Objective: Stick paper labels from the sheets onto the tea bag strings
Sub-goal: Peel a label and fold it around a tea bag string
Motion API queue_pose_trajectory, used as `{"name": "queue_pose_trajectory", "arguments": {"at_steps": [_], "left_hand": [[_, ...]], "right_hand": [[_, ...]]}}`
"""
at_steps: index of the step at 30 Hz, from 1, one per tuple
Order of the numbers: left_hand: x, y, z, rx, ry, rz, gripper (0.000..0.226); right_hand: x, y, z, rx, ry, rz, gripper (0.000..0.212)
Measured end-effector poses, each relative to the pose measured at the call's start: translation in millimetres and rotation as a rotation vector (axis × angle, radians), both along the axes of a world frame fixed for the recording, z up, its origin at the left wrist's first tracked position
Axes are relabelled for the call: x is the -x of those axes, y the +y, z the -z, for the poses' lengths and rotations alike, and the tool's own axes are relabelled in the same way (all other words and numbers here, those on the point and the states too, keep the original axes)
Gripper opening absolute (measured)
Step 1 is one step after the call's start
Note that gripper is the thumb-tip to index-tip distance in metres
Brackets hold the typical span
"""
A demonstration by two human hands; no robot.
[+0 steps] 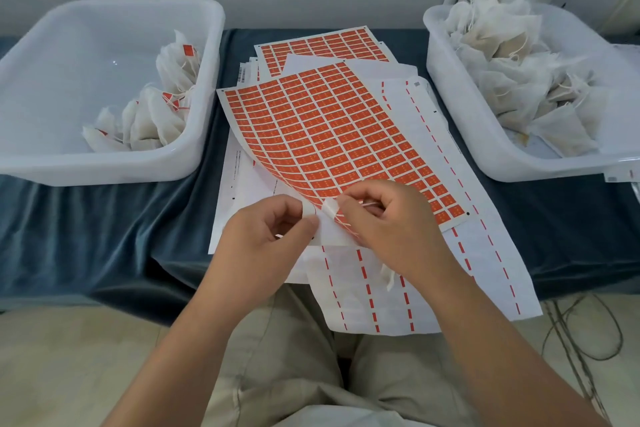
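A sheet of orange labels lies curled on top of a stack of sheets in the middle of the table. My left hand pinches the sheet's near corner between thumb and forefinger. My right hand pinches a label that stands half peeled from that corner, its white back showing. A tea bag hangs under my right wrist, mostly hidden by it, and thin string crosses the fingers of that hand.
A white tub at the left holds labelled tea bags. Another white tub at the right holds a heap of unlabelled tea bags. Used backing sheets with red dashes hang over the table's front edge. Cables lie on the floor at the right.
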State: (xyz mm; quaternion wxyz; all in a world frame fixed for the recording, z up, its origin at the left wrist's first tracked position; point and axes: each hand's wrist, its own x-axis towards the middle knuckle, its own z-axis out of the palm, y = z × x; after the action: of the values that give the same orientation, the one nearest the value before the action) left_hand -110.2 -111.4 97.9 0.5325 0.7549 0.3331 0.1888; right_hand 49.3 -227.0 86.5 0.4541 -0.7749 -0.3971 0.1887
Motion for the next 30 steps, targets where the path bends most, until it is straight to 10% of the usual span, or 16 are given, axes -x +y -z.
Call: {"name": "queue_pose_trajectory", "arguments": {"at_steps": [8, 12, 17, 26, 30], "left_hand": [[4, -2, 2, -0.021, 0.005, -0.011, 0.022], [1, -6, 2, -0.103, 0.014, -0.001, 0.019], [2, -6, 5, -0.111, 0.023, 0.002, 0.019], [16, 17, 29, 0.013, 0.154, -0.156, 0.022], [20, 27, 33, -0.23, 0.422, -0.219, 0.02]], "right_hand": [[-1, -3, 3, 0.046, 0.295, 0.011, 0.012], [7, -2, -2, 0.081, 0.08, -0.056, 0.036], [7, -3, 1, 0.092, -0.063, -0.038, 0.017], [-8, -18, -8, -0.185, 0.671, 0.27, 0.013], [-11, -22, -11, -0.225, 0.787, 0.229, 0.015]]}}
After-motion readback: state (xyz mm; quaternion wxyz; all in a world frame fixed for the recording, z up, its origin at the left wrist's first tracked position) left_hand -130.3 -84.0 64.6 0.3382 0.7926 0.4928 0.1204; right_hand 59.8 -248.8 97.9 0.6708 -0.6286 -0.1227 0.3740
